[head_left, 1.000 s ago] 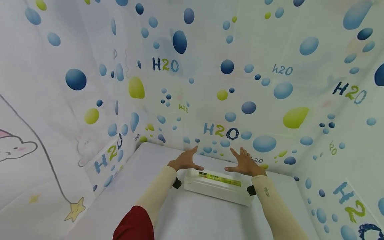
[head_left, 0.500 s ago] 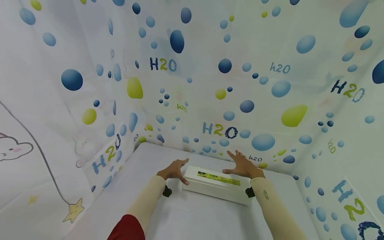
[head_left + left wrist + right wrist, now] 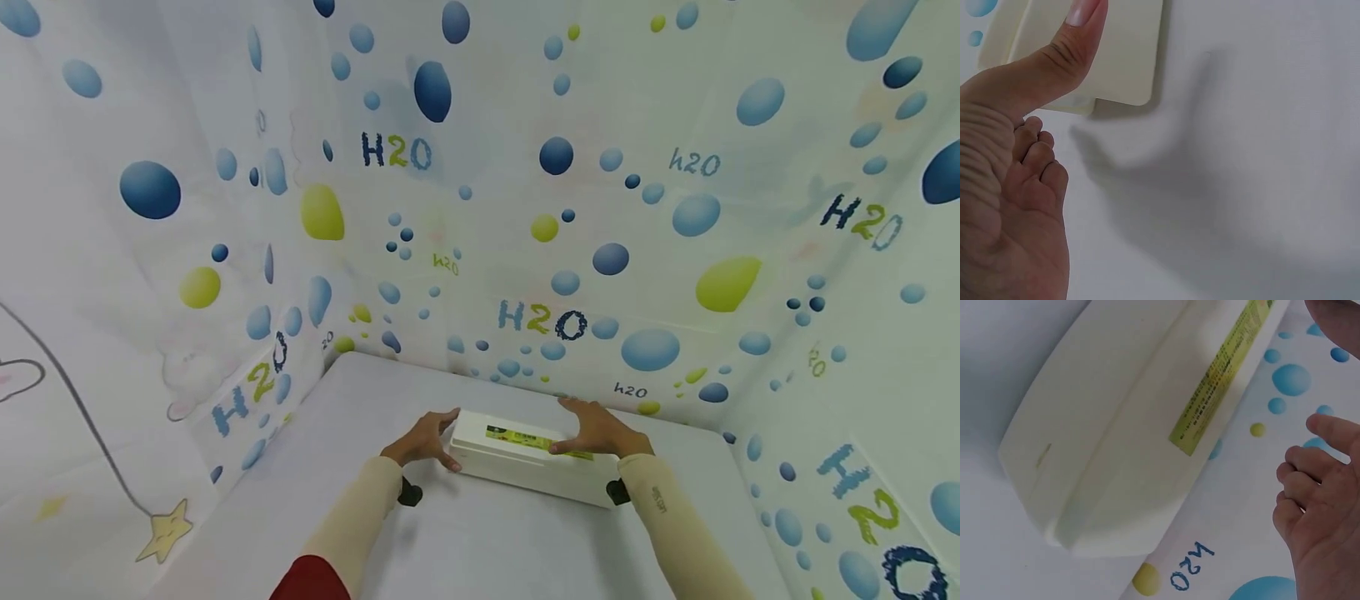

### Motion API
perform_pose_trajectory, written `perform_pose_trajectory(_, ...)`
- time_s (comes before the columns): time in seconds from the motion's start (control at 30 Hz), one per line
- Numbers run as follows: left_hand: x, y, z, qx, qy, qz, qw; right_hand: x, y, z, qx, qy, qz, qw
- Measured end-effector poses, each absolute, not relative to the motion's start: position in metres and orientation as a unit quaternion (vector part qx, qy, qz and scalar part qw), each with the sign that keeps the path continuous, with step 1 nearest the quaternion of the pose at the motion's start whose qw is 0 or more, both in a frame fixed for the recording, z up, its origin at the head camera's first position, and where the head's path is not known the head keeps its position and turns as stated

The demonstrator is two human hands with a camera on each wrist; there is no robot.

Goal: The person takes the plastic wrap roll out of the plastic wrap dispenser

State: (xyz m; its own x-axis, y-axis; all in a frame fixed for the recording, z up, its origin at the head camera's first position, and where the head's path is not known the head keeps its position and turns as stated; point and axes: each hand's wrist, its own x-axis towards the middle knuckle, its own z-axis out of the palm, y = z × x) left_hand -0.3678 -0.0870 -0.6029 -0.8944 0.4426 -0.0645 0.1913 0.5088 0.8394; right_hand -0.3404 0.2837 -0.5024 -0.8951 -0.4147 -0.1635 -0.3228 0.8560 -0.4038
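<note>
A long, pale white lidded box [image 3: 517,468] lies on the white surface, a yellow-green label [image 3: 506,436] along its top. My left hand [image 3: 422,440] is at the box's left end, thumb and fingers spread to either side of the corner. In the left wrist view the thumb [image 3: 1054,65] overlaps the box end [image 3: 1125,56]; whether it touches cannot be told. Over the right half of the box is my right hand [image 3: 602,432], thumb and index finger apart, partly covering the label. The right wrist view has the box [image 3: 1110,450] apart from that hand [image 3: 1322,494].
A white sheet-covered surface [image 3: 480,550] lies around the box. Behind it rises a wall cloth [image 3: 495,208] printed with blue and green drops and H2O lettering. Side walls close in on the left [image 3: 112,400] and right [image 3: 862,367].
My left hand has moved left and down from above the box to its left end. The right hand has lowered slightly over the label. The box appears to stay put while the view shifts slightly.
</note>
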Motion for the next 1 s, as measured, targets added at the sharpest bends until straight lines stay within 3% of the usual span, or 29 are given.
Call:
perform_pose_trajectory(0.5,-0.365,-0.081,-0.636,0.139,0.842,0.508,0.118,-0.332,0.276,-0.535,-0.162,0.958,-0.177,0.157)
perform_pose_trajectory(1.0,-0.364,-0.076,-0.643,0.171,0.803,0.562,0.098,-0.336,0.273,-0.549,-0.15,0.963,-0.187,0.124)
